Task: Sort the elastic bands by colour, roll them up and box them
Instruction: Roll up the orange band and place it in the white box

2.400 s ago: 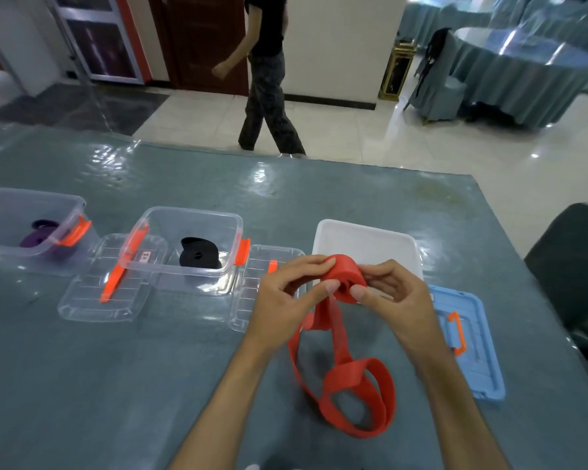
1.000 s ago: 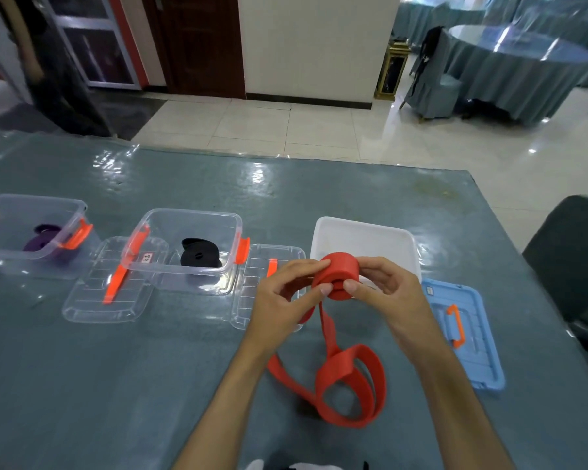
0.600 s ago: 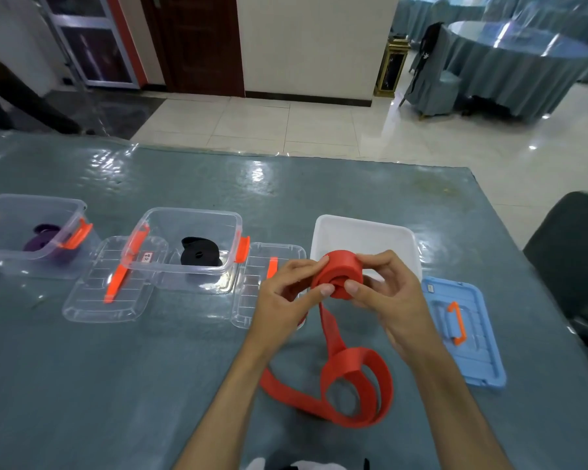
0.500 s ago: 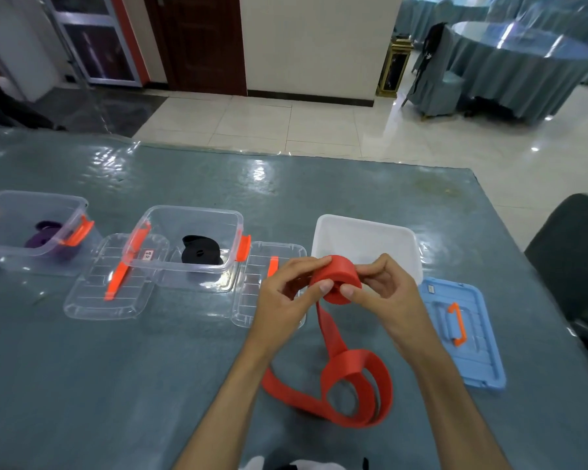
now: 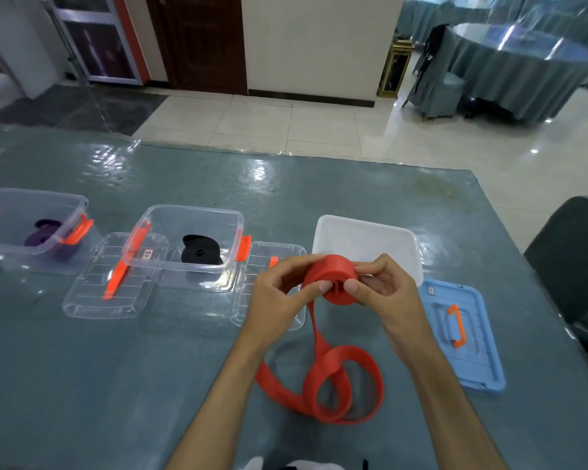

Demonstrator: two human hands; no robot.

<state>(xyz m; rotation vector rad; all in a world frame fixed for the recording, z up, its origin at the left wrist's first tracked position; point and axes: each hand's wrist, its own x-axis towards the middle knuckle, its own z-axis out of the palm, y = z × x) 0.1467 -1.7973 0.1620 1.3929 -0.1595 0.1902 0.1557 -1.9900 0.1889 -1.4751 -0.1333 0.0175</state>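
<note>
The roll of the red elastic band (image 5: 333, 278) looks thicker than a couple of seconds ago, and the loose tail on the table is shorter and curled closer in. The passer-by seen earlier on the floor is gone. Left hand (image 5: 279, 293) and right hand (image 5: 384, 293) both pinch the roll, held up over the blue-grey table (image 5: 82, 385), just in front of the white box (image 5: 365, 239). Count them: three boxes, three lids, three bands. The purple band (image 5: 39, 235) sits in the far-left clear box (image 5: 0, 205); the black band (image 5: 201, 252) in the middle clear box (image 5: 190, 215). Two clear lids (image 5: 116, 283) lie flat beside them, and the blue lid (image 5: 462, 334) lies right of the white box. The left hand hides part of the second clear lid.
</note>
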